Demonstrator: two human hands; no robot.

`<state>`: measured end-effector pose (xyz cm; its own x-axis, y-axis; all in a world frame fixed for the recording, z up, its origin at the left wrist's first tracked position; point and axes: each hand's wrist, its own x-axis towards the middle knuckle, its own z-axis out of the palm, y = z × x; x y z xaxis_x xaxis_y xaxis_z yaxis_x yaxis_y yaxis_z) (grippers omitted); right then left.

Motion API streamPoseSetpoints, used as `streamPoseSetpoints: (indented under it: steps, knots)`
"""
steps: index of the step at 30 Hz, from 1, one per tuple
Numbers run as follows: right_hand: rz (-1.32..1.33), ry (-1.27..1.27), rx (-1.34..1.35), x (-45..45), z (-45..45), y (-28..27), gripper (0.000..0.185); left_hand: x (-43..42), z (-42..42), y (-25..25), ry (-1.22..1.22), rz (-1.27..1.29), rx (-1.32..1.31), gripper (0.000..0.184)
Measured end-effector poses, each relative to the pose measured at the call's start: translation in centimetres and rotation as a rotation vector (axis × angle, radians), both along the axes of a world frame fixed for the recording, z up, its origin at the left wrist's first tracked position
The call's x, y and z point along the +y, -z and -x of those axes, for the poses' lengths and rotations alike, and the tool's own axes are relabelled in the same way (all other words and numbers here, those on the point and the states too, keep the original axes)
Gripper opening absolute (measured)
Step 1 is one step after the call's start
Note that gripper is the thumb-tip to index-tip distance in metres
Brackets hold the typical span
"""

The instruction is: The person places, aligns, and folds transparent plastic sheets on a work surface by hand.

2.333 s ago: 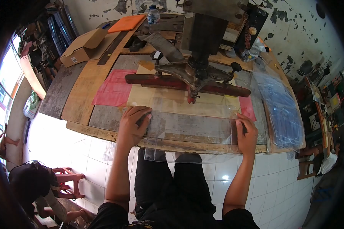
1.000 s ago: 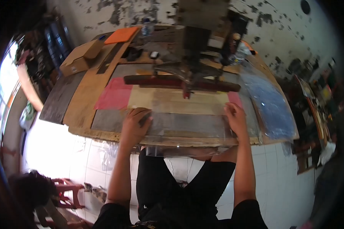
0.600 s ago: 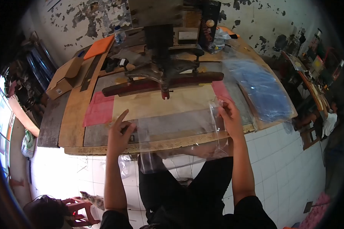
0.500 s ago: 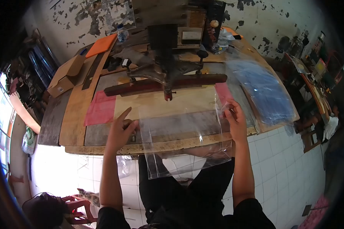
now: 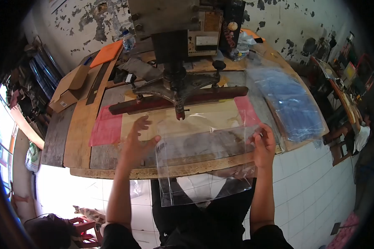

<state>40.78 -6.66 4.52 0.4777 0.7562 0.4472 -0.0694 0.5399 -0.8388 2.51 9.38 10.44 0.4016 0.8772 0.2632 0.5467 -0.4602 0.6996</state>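
A clear plastic sheet [image 5: 195, 155] hangs over the front edge of the worktable [image 5: 124, 172], its lower part above my legs. My right hand [image 5: 262, 144] pinches the sheet near its upper right corner. Left of the sheet, my left hand [image 5: 138, 139] is raised with fingers apart and slightly blurred, holding nothing. Beyond both hands lies a cream-coloured sheet [image 5: 153, 120] with pink pieces [image 5: 105, 126] at its ends. Over it stands a press head with a long reddish bar [image 5: 207, 97].
Blue-tinted plastic sheets [image 5: 291, 103] are stacked at the right. At the back left are a cardboard box [image 5: 68, 91], an orange folder [image 5: 107, 54] and a bottle [image 5: 129, 40]. A cat [image 5: 89, 213] lies near a red stool [image 5: 85, 228]; a person's dark head is beside it.
My left hand has come off the plastic sheet and its fingers have spread. My right hand has moved down and right, with the sheet shifted toward me. The view has also shifted.
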Motion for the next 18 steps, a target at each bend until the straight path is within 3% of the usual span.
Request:
streamPoseSetpoints:
  steps: [3, 4, 6, 9, 10, 12, 14, 18]
  knots:
    - [-0.046, -0.051, 0.0, -1.0, -0.4, 0.2, 0.043, -2.5, -0.9, 0.8, 0.016, 0.125, -0.211, 0.075]
    - [-0.05, -0.056, 0.021, -1.0, -0.5, 0.1, 0.044, -2.6, -0.8, 1.2, 0.012, 0.13, -0.211, 0.075]
    - [-0.059, -0.067, 0.05, -1.1, -0.6, 0.3, 0.046, -2.4, -0.1, 2.3, -0.01, 0.374, -0.458, 0.069]
    - [-0.061, -0.084, 0.098, -1.3, -0.9, 0.5, 0.045, -1.0, 2.1, 3.0, 0.103, 0.54, -0.437, 0.062]
    - [-0.068, -0.108, 0.106, -1.3, -0.8, 0.2, 0.043, -1.2, 2.2, 2.8, 0.098, 0.535, -0.436, 0.062]
    - [-0.079, -0.132, 0.113, -1.2, -0.5, -0.5, 0.041, -1.9, 1.4, 2.2, 0.147, 0.424, -0.509, 0.043]
    - [0.114, 0.041, -0.03, -0.6, 0.2, -1.1, 0.04, -2.6, -0.1, 1.3, 0.17, 0.378, -0.605, 0.04]
    - [0.18, 0.107, -0.173, 0.1, 0.2, -0.5, 0.041, -3.1, -1.3, 1.6, 0.223, 0.397, -0.722, 0.039]
